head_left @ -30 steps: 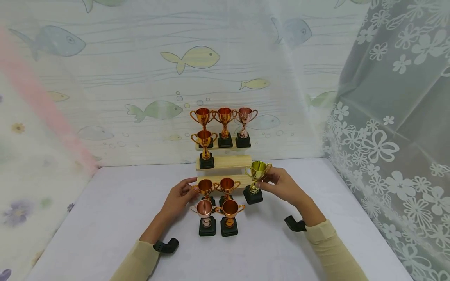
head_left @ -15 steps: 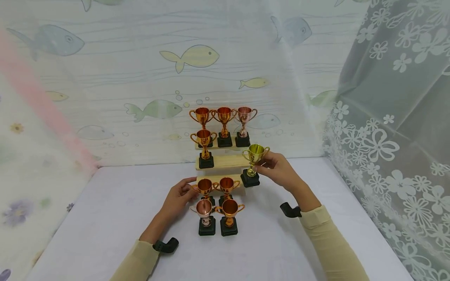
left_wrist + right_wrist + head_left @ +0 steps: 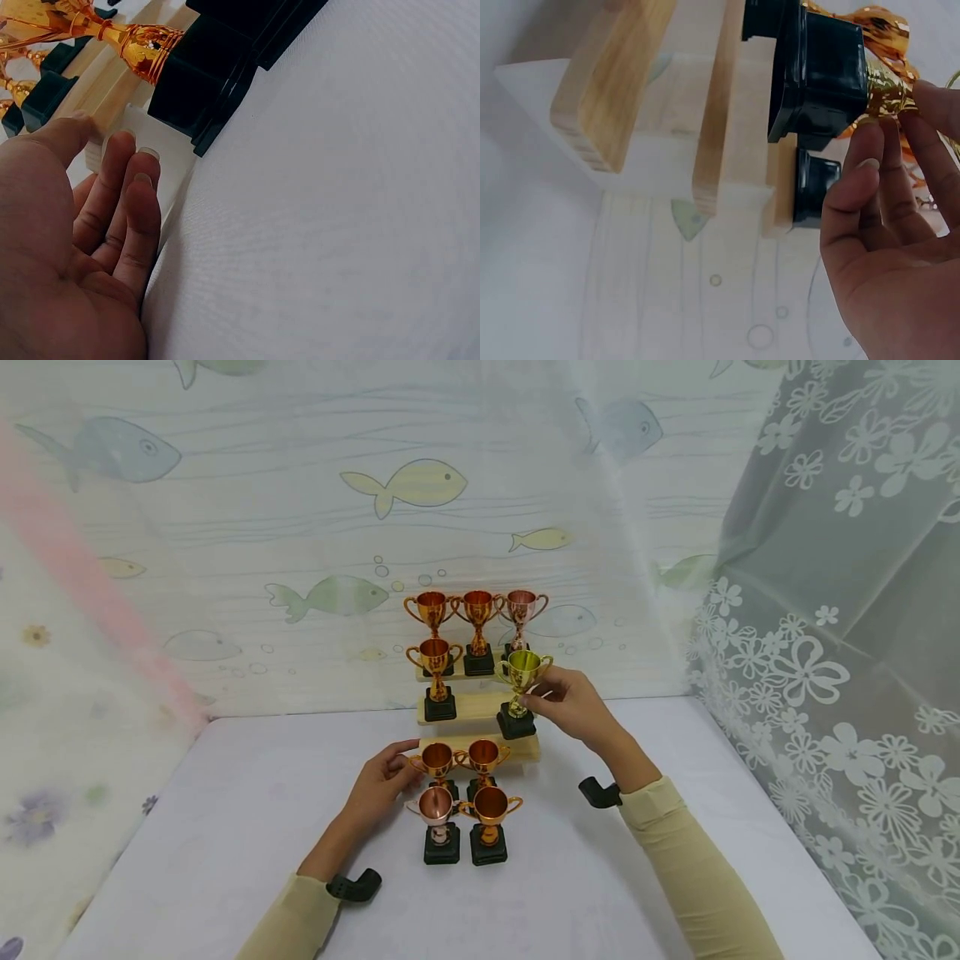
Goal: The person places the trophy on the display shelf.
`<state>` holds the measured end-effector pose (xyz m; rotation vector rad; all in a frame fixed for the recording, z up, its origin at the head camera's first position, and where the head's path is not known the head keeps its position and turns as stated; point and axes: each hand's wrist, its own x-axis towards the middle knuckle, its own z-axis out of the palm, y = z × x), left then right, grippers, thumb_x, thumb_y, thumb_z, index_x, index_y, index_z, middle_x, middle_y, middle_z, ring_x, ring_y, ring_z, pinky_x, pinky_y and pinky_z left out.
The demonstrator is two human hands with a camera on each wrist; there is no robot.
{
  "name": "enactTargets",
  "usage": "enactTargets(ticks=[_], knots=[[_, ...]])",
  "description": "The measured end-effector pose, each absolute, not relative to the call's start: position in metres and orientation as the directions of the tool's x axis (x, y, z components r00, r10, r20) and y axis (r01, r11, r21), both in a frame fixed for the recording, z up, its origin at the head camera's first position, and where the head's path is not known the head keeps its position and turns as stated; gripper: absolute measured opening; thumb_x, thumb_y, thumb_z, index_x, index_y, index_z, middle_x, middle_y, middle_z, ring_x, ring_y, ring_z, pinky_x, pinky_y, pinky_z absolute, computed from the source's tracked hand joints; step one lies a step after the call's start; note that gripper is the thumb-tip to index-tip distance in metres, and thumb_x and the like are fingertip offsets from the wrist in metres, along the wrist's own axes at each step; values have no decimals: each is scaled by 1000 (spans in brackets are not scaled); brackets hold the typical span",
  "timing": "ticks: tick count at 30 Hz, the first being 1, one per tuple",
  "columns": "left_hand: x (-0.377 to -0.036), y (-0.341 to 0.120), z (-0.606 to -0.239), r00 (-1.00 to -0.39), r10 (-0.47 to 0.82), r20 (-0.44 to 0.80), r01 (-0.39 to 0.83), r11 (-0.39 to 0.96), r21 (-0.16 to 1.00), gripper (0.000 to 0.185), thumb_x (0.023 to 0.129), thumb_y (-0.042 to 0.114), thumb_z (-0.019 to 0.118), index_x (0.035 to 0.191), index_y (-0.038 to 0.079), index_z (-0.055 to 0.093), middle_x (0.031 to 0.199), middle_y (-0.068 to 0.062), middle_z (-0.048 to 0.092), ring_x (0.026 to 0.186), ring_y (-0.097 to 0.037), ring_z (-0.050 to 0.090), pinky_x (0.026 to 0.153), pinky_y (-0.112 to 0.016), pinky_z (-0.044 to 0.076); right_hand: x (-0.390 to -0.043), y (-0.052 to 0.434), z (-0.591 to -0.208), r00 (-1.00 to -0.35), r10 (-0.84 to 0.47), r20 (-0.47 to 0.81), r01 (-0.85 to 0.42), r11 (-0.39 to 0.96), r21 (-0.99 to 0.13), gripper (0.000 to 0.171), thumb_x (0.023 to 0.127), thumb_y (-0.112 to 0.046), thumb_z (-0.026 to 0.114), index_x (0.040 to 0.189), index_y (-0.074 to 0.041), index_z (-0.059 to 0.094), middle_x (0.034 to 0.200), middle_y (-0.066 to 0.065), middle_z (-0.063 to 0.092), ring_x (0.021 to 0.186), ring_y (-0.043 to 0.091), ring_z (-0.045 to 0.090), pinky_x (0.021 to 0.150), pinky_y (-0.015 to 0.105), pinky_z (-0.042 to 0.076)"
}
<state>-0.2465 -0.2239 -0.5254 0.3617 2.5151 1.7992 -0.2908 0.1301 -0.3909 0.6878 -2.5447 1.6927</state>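
My right hand pinches the stem of a small gold trophy cup with a black base. In the right wrist view, that black base hangs in the air beside the tiers, at the height of the middle one. My left hand holds the left end of the lowest board of a wooden tiered display stand, thumb on the wood and fingers bent by its white side. An orange-gold trophy stands at the left of the middle tier.
On the top tier are two orange-gold trophies and a rose-pink trophy. Several more stand on the white table before the stand, among them a rose-pink one. A fish-patterned curtain hangs right behind.
My right hand has lifted the gold trophy from beside the lowest tier, up and leftward to the right part of the middle tier. My left hand has stayed in place.
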Motion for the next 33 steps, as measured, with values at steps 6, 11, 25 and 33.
enactTargets(ticks=[6,11,25,33], knots=[[-246,-224,-526,-972,207,113,174,305,936,45,108,17,64,151,7,55,98,-16,74,83,-22,68,73,-28,57,-297,120,-388,-906,-344,247,-361,322,-875,19,99,-14,75,114,-3,75,112,16,74,94,28,73,76,38,58],[-244,-224,-524,-970,210,122,181,289,940,45,108,14,64,151,5,54,98,-16,74,83,-21,68,73,-29,57,-304,111,-387,-904,-340,259,-368,310,-877,18,98,-14,75,113,-4,76,112,15,74,94,28,72,77,38,57],[-243,-224,-523,-971,207,115,174,293,940,46,108,14,64,152,5,54,99,-17,73,84,-23,68,74,-29,58,-315,90,-395,-910,-315,270,-372,330,-868,18,99,-17,76,113,-5,78,112,11,73,94,27,70,75,36,55],[-241,-223,-522,-975,198,99,158,309,938,45,108,14,64,151,7,54,99,-16,74,86,-25,68,75,-28,57,-320,81,-404,-917,-293,271,-358,303,-883,19,99,-16,76,114,-4,78,117,14,73,89,27,72,70,32,56]])
